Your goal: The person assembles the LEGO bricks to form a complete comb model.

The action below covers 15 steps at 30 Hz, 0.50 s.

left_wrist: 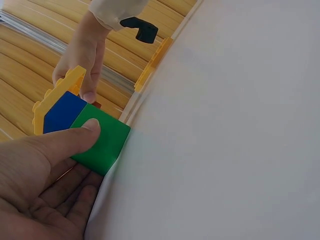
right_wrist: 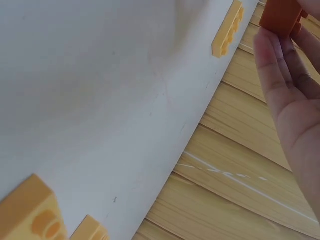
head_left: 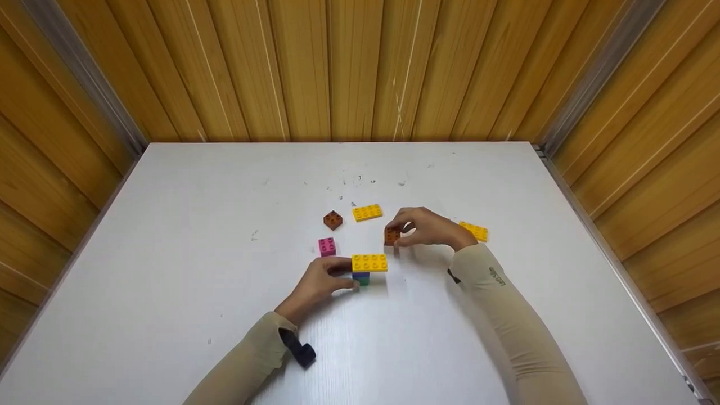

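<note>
My left hand (head_left: 319, 281) grips a small stack from its left side, the thumb lying across the green brick (left_wrist: 107, 142). Above the green is a blue brick (left_wrist: 65, 111), capped by a yellow eight-stud brick (head_left: 369, 262) that juts out to the right. Just beyond and right of this stack, my right hand (head_left: 430, 226) pinches a brown brick (head_left: 390, 237) between thumb and fingers. In the right wrist view the brown brick (right_wrist: 281, 17) shows at the upper right corner, partly cut off by the frame.
A pink brick (head_left: 327, 246) lies just past the left hand, with a second brown brick (head_left: 333, 220) behind it. One flat yellow brick (head_left: 367, 212) lies between the hands farther back; another (head_left: 475, 231) is behind the right wrist. Wood-patterned walls (head_left: 354, 67) enclose the white table (head_left: 197, 214).
</note>
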### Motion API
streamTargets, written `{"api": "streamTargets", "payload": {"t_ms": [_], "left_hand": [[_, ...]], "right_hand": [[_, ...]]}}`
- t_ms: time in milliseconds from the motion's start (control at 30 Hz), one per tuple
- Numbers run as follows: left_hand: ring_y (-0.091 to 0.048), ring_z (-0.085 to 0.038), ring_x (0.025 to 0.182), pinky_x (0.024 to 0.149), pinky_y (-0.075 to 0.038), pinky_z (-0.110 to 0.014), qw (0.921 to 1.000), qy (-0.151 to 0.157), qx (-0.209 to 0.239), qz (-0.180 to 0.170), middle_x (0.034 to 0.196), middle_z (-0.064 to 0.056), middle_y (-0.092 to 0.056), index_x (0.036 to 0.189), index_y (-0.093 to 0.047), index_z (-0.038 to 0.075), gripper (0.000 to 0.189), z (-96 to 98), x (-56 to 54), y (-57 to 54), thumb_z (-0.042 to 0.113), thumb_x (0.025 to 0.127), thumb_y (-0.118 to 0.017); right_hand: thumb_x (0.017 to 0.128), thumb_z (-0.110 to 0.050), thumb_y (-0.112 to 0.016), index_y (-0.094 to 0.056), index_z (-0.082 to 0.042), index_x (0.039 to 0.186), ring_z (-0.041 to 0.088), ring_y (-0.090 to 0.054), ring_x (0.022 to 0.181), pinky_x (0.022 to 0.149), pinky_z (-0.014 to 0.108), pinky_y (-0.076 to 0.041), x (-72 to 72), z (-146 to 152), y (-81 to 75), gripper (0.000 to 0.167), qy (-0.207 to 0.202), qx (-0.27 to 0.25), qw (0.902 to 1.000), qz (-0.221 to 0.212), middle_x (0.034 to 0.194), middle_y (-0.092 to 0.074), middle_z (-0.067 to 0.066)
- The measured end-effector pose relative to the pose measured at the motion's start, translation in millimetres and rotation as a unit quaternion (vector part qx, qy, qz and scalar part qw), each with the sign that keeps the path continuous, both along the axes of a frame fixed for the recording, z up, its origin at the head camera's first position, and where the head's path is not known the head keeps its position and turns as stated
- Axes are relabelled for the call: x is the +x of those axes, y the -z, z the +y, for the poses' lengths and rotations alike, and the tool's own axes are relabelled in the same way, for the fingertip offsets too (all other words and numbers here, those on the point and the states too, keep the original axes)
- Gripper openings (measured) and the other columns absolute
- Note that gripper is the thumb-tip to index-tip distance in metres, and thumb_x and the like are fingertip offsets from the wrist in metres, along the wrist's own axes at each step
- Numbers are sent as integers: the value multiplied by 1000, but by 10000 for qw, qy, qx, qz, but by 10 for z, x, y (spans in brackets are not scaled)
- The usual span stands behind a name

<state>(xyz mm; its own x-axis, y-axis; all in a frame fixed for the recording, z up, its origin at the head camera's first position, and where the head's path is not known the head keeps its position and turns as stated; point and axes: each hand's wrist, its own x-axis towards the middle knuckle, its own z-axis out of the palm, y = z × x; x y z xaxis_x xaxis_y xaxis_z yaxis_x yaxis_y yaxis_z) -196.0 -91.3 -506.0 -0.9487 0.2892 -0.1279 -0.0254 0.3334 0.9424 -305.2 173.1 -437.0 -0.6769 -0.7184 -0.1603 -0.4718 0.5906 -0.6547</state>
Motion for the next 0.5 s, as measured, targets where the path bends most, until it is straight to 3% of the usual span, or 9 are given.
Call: {"api": "streamTargets", "payload": {"t_ms": [500], "left_hand": [[-65, -20, 108, 99, -50, -38, 9999, 42, -6, 141, 119, -7, -68, 122, -66, 9, 47, -5, 1, 22, 12, 77, -80]], "right_hand": [[85, -11, -70, -67, -5, 119, 25, -60, 103, 95, 48, -52, 95, -125, -152, 35, -295, -266, 9989, 253, 110, -61, 10]]}}
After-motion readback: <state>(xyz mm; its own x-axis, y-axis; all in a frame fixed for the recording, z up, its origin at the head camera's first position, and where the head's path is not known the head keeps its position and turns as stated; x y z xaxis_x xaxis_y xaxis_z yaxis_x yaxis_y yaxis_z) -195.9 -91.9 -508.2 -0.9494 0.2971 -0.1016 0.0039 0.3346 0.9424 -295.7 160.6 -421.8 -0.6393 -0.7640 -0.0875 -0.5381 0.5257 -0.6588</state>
